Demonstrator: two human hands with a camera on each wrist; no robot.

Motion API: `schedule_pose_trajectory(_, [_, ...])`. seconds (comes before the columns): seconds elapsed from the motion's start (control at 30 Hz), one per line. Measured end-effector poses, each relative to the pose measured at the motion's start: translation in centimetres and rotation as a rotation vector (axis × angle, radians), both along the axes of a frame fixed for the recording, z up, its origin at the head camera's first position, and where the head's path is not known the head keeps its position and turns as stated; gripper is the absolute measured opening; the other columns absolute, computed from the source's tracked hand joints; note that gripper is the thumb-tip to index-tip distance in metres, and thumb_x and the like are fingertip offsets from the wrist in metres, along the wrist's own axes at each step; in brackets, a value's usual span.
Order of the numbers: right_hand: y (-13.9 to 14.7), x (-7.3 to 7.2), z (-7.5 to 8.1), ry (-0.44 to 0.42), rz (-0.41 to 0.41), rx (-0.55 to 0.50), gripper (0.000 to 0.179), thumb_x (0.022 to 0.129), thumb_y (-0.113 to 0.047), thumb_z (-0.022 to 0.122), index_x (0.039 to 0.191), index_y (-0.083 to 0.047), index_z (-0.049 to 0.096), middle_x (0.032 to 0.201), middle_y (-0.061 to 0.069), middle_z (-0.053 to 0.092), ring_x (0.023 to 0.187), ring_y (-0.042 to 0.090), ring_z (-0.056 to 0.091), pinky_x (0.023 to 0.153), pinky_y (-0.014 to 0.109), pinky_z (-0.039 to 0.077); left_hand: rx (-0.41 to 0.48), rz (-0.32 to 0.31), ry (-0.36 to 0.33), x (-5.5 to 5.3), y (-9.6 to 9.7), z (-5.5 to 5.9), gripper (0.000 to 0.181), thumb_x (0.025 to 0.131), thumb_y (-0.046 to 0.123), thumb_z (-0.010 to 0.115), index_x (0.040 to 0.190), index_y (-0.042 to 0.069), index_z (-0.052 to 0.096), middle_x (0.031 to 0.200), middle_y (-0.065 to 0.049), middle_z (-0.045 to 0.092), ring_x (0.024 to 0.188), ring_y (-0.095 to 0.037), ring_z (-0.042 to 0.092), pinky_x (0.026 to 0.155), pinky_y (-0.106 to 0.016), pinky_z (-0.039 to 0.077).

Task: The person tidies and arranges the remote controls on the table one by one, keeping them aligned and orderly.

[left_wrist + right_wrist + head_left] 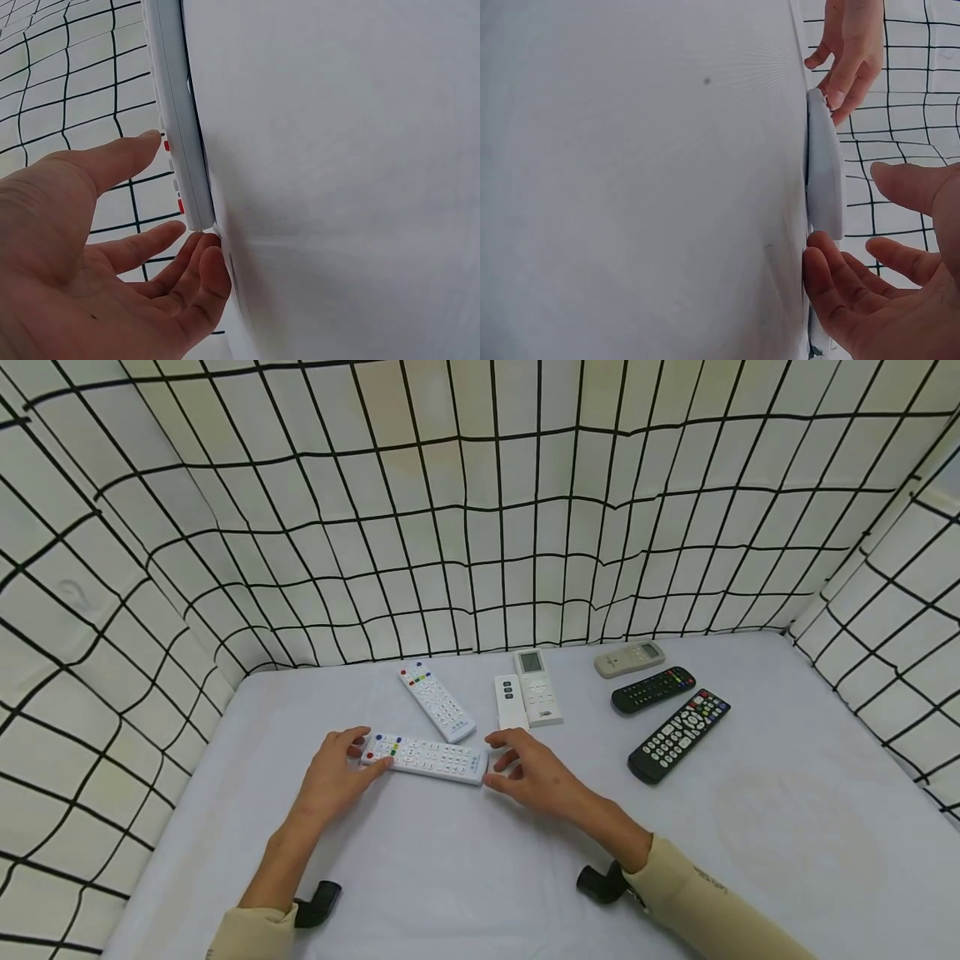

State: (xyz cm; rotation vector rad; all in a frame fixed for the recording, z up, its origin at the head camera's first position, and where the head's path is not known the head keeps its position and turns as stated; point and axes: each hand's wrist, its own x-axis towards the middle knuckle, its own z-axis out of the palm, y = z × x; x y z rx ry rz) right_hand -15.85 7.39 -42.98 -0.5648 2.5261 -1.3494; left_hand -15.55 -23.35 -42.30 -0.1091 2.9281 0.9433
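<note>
A white remote control (435,758) with coloured buttons lies crosswise on the white-covered table, between the two hands. My left hand (335,777) is at its left end, the thumb tip over the near edge by the buttons and the fingers loosely bent around the end. In the left wrist view, the thumb (135,154) is beside a red button and the fingertips are right at the remote's end. My right hand (543,774) is by the other end, thumb and fingers spread apart. In the right wrist view, its fingertips (821,244) rest low near the remote's end.
Behind lies a second white remote (437,702), set diagonally. Beyond the right hand are a small white remote (512,703) and a white remote with a screen (537,689). Farther right lie a beige remote (628,660) and two black ones (652,689). Black netting (495,510) encloses the table.
</note>
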Motion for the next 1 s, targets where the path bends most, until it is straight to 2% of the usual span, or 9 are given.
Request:
schedule_pose_trajectory(0.53, [-0.6, -0.4, 0.0, -0.006, 0.034, -0.003, 0.056, 0.092, -0.009, 0.08, 0.142, -0.008, 0.056, 0.125, 0.007, 0.068, 0.106, 0.018, 0.069, 0.09, 0.028, 0.059, -0.001, -0.034, 0.018, -0.1, -0.1, 0.0, 0.069, 0.092, 0.019, 0.077, 0.149, -0.006, 0.048, 0.137, -0.029, 0.058, 0.12, -0.04, 0.057, 0.103, -0.054, 0.047])
schedule_pose_trajectory(0.8, [-1.1, -0.5, 0.0, -0.002, 0.029, 0.01, 0.059, 0.088, -0.005, 0.082, 0.141, -0.007, 0.056, 0.122, 0.008, 0.065, 0.103, 0.018, 0.069, 0.087, 0.026, 0.059, 0.005, -0.031, 0.001, 0.0, -0.2, -0.1, 0.071, 0.091, 0.016, 0.078, 0.15, -0.007, 0.046, 0.139, -0.03, 0.056, 0.125, -0.042, 0.054, 0.11, -0.058, 0.044])
schedule_pose_trajectory(1.0, [-1.6, -0.6, -0.3, -0.009, 0.01, 0.051, 0.063, 0.085, -0.006, 0.085, 0.142, -0.008, 0.056, 0.124, 0.007, 0.06, 0.1, 0.015, 0.063, 0.084, 0.024, 0.057, 0.011, -0.035, 0.017, 0.0, -0.3, -0.3, 0.069, 0.09, 0.014, 0.079, 0.148, -0.01, 0.048, 0.135, -0.031, 0.058, 0.123, -0.043, 0.056, 0.109, -0.058, 0.044])
